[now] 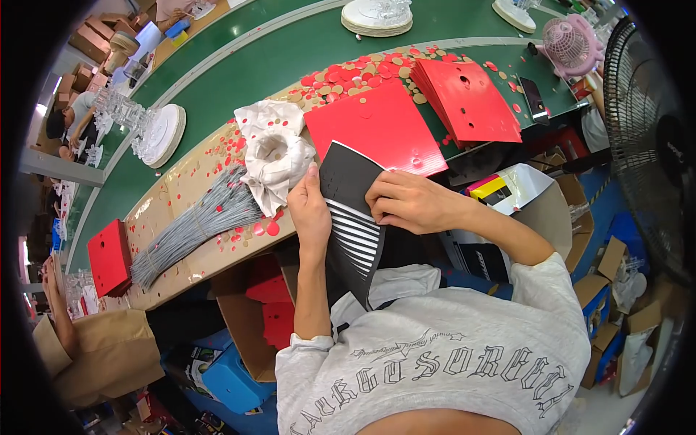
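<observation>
You hold a flat black card sleeve with white stripes (353, 217) between your left hand (309, 210) and right hand (406, 201). Red flat cartons (377, 125) lie stacked on the bench ahead. A small red box (110, 257) sits far left. Brown cardboard boxes (90, 40) stand top left.

Wire bundle (196, 221) lies left of cloth (272, 156), card sheet (373, 127) right.
</observation>
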A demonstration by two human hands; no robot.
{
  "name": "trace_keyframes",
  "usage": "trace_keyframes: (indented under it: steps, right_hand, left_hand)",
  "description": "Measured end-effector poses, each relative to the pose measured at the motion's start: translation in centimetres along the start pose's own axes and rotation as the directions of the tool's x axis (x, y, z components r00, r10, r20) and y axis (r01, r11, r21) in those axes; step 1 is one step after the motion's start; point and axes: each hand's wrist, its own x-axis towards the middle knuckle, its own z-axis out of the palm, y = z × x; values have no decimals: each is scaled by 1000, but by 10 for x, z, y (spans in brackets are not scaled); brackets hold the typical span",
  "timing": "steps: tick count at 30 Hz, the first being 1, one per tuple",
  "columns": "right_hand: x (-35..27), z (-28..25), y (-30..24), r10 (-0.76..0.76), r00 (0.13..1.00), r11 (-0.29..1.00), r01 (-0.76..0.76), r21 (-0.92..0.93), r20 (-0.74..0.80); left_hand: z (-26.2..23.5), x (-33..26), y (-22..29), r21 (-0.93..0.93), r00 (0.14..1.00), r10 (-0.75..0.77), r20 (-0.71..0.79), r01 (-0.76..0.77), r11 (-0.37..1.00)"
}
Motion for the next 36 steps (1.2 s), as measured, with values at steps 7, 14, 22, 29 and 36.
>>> trace_keyframes:
  steps: [7, 14, 22, 29, 36]
  right_hand:
    - [-6, -1, -1, -65, 996, 996, 69, 63, -61]
    - [-14, 12, -5, 16, 999, 985, -7, 170, -52]
    - [-11, 13, -5, 59, 997, 974, -68, 217, 50]
    - [-12, 27, -7, 50, 985, 969, -7, 246, -168]
    - [-9, 29, -15, 87, 973, 978, -42, 205, -216]
  left_hand:
    - [-3, 0, -2, -39, 998, -56, 11, 57, 998]
    - [-1, -7, -6, -145, 986, -155, 69, 163, 976]
    - [-7, -7, -5, 29, 979, -167, 120, 165, 986]
    - [-13, 3, -1, 4, 990, -126, 68, 126, 992]
    - [-7, 3, 15, 32, 993, -68, 99, 65, 997]
